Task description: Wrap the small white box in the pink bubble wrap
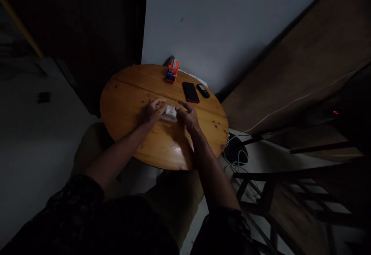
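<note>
A small clear packet or box with a whitish top and a reddish mark [171, 111] is between my two hands, low over the wooden table. My left hand [155, 110] grips its left end, the thumb reaching along the near side and the fingers curved behind. At its right end is my right hand [188, 117], thumb against the edge and index finger raised beyond it. The dim light hides the packet's exact kind and most of my fingertips.
On the round wooden table [127, 92] stands an orange tape dispenser [173, 70] at the back. A black phone-like slab [190, 92] and a small keypad phone [203, 90] lie back right. A white wall [203, 26] rises behind. Loose cables [239, 162] and a dark chair [269, 201] are right.
</note>
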Demonstrator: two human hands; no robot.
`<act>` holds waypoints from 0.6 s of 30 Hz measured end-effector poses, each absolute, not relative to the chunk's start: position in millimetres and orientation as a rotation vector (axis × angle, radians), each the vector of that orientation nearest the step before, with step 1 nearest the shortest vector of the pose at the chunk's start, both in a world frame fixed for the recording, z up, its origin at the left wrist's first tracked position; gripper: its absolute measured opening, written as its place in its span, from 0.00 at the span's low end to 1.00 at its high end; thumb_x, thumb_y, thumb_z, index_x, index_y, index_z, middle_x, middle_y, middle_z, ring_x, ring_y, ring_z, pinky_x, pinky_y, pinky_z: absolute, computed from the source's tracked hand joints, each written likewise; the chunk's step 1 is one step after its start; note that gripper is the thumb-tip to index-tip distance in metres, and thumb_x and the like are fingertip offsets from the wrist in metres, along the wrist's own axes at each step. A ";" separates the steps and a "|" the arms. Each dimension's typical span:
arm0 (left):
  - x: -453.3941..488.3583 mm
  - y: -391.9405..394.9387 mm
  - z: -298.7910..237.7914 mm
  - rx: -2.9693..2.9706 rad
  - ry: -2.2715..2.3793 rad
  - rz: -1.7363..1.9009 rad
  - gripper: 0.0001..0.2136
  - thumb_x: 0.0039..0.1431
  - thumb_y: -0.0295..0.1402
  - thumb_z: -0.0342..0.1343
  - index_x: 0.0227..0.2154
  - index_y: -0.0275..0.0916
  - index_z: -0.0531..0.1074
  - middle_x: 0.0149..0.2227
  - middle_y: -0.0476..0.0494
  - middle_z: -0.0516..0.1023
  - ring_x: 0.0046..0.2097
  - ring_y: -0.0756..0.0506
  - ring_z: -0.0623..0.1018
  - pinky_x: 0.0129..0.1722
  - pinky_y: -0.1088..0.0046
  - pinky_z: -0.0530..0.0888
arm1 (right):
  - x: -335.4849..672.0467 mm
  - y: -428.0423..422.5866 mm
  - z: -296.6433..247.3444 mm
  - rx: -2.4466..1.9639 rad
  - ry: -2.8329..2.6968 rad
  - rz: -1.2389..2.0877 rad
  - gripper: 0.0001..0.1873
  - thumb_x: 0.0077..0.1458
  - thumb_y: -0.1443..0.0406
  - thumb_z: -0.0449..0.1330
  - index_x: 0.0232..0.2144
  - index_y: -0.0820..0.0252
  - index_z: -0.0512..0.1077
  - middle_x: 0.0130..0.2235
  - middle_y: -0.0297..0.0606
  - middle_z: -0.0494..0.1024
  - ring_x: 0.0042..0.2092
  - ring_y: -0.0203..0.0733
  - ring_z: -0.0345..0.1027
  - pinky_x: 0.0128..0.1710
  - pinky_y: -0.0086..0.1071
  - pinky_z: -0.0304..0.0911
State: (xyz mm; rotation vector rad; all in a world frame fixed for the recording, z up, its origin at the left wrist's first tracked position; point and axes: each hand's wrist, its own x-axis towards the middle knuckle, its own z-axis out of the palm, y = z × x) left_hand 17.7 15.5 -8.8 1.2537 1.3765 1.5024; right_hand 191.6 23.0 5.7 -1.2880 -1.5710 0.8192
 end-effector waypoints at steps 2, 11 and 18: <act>19.6 13.1 -9.1 1.389 1.378 1.472 0.12 0.46 0.31 0.61 0.36 0.39 0.78 0.43 0.42 0.75 0.48 0.40 0.76 0.53 0.63 0.74 | 186.2 30.3 15.1 -1.273 -1.662 0.757 0.19 0.52 0.52 0.64 0.40 0.58 0.78 0.46 0.43 0.81 0.49 0.50 0.74 0.52 0.46 0.68; 27.4 16.2 -18.5 1.521 1.393 1.382 0.12 0.49 0.25 0.59 0.38 0.39 0.78 0.43 0.42 0.75 0.49 0.41 0.76 0.55 0.63 0.73 | 186.2 -14.3 8.7 -1.253 -2.156 0.039 0.16 0.66 0.57 0.54 0.44 0.52 0.80 0.58 0.43 0.76 0.63 0.55 0.61 0.60 0.52 0.55; 27.4 13.4 -19.5 1.782 1.404 1.410 0.13 0.51 0.23 0.56 0.35 0.41 0.82 0.49 0.39 0.74 0.56 0.38 0.72 0.63 0.59 0.67 | 185.0 -26.8 0.7 -1.228 -2.251 0.017 0.22 0.66 0.54 0.54 0.56 0.56 0.72 0.60 0.47 0.74 0.65 0.56 0.59 0.61 0.50 0.54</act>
